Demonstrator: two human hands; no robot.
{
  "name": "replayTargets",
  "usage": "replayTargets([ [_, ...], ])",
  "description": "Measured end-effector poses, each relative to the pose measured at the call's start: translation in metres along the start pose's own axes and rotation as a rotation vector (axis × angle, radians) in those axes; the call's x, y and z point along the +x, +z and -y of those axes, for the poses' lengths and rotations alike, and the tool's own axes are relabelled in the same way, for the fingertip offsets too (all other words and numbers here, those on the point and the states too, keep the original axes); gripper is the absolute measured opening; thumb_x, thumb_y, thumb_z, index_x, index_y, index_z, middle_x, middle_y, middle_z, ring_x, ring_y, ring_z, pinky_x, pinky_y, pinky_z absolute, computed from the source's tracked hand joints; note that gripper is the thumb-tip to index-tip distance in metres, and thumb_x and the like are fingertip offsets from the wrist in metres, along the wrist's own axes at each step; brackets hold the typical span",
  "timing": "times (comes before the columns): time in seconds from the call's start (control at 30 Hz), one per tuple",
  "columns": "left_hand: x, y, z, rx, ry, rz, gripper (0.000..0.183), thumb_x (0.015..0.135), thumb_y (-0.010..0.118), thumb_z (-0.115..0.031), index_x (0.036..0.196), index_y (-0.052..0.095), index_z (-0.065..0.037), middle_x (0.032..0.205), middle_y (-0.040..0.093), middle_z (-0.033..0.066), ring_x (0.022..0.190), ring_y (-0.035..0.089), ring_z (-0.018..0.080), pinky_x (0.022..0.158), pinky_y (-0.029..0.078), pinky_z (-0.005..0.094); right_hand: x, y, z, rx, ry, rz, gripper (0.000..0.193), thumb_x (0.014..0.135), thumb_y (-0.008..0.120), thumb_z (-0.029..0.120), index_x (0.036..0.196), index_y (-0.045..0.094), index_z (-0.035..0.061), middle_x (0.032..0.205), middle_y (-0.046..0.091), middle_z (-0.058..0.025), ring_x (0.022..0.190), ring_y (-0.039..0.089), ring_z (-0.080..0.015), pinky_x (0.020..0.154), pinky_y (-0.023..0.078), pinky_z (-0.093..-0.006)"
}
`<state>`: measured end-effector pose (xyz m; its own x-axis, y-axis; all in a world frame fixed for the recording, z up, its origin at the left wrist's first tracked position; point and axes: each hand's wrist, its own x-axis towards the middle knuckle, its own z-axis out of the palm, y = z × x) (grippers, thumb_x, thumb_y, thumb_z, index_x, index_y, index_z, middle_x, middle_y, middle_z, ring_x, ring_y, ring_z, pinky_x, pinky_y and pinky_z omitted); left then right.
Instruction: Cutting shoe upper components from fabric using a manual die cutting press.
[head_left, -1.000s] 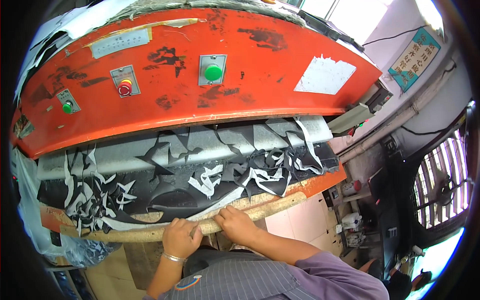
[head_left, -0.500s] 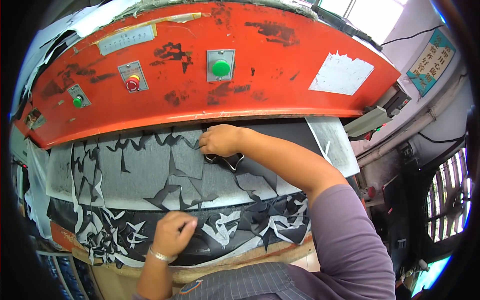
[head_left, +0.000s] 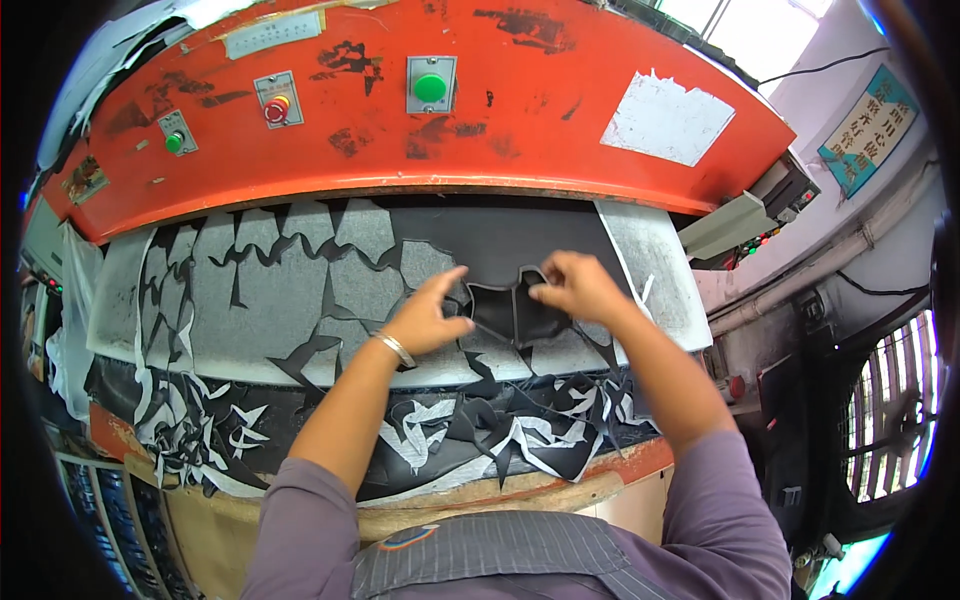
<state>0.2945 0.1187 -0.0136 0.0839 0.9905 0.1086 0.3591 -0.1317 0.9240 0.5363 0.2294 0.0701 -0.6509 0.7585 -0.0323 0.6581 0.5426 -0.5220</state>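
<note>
Since half a second ago the left hand (head_left: 430, 320) has come up from the front scraps, and the right hand (head_left: 582, 287) has shifted rightward along with the black cutting frame (head_left: 515, 320). Around that frame, the red machine beam (head_left: 540, 150) bars the way at twelve o'clock, its green button (head_left: 430, 88) at eleven. Dark remnant strips (head_left: 302, 357) web the surface toward nine; curled scraps (head_left: 200, 430) heap at eight, with more near six.

The frame is thin-walled and curvy, split by a divider into two hollows, and sits on the dark sheet (head_left: 490, 235). The left hand is spread, thumb and fingers apart, beside its nine o'clock side; the right hand curls at its two o'clock wall, but blur hides whether it grips.

Unbroken sheet runs from twelve to two; beyond its pale edge the board (head_left: 665, 265) lies bare.
</note>
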Motion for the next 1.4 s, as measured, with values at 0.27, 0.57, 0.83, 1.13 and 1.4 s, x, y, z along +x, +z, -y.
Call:
replayTargets([
  [0.27, -0.031, 0.012, -0.038, 0.458, 0.046, 0.526, 0.097, 0.055, 0.082, -0.055, 0.138, 0.046, -0.021, 0.143, 0.042, 0.0074, 0.14, 0.009, 0.0458, 0.111, 0.009, 0.0589, -0.112, 0.035, -0.001, 0.372, 0.452, 0.257, 0.029, 0.079, 0.075, 0.027, 0.083, 0.065, 0.0001, 0.063, 0.06, -0.0051, 0.057, 0.054, -0.0097, 0.052, 0.044, -0.0282],
  [0.57, 0.018, 0.028, -0.03, 0.783, -0.156, -0.083, 0.072, 0.065, 0.077, -0.052, 0.12, 0.059, -0.009, 0.113, 0.058, 0.01, 0.115, 0.046, 0.028, 0.095, 0.031, 0.0447, -0.025, 0.027, -0.002, 0.418, 0.38, -0.098, 0.026, 0.083, 0.069, 0.025, 0.076, 0.058, 0.0032, 0.062, 0.053, -0.0004, 0.055, 0.045, -0.0075, 0.049, 0.035, -0.0242],
  [0.83, -0.043, 0.038, -0.015, 0.794, 0.254, -0.288, 0.013, 0.077, 0.067, -0.021, 0.087, 0.062, -0.015, 0.1, 0.057, 0.0047, 0.104, 0.049, 0.026, 0.093, 0.032, 0.0473, 0.022, 0.057, -0.007, 0.377, 0.543, -0.203, 0.033, 0.081, 0.069, 0.027, 0.074, 0.058, -0.0035, 0.064, 0.062, -0.0152, 0.056, 0.065, -0.0245, 0.046, 0.05, -0.0365],
  [1.13, -0.128, 0.012, -0.064, 0.362, 0.292, 0.397, 0.053, 0.075, 0.071, -0.049, 0.112, 0.059, -0.013, 0.122, 0.052, 0.0103, 0.12, 0.044, 0.031, 0.102, 0.026, 0.0508, 0.02, 0.072, -0.014, 0.137, 0.446, -0.32, 0.035, 0.083, 0.066, 0.029, 0.081, 0.061, -0.0058, 0.075, 0.065, -0.0238, 0.075, 0.066, -0.0373, 0.071, 0.051, -0.0429],
  [1.4, -0.038, 0.01, -0.005, 0.216, -0.001, -0.209, 0.055, 0.082, 0.058, -0.016, 0.133, 0.043, -0.006, 0.118, 0.061, 0.0145, 0.119, 0.05, 0.0317, 0.106, 0.028, 0.0426, -0.034, 0.075, 0.01, 0.109, 0.234, -0.308, 0.056, 0.079, 0.071, 0.034, 0.119, 0.055, -0.0026, 0.101, 0.064, -0.0223, 0.099, 0.059, -0.0364, 0.086, 0.045, -0.0411],
])
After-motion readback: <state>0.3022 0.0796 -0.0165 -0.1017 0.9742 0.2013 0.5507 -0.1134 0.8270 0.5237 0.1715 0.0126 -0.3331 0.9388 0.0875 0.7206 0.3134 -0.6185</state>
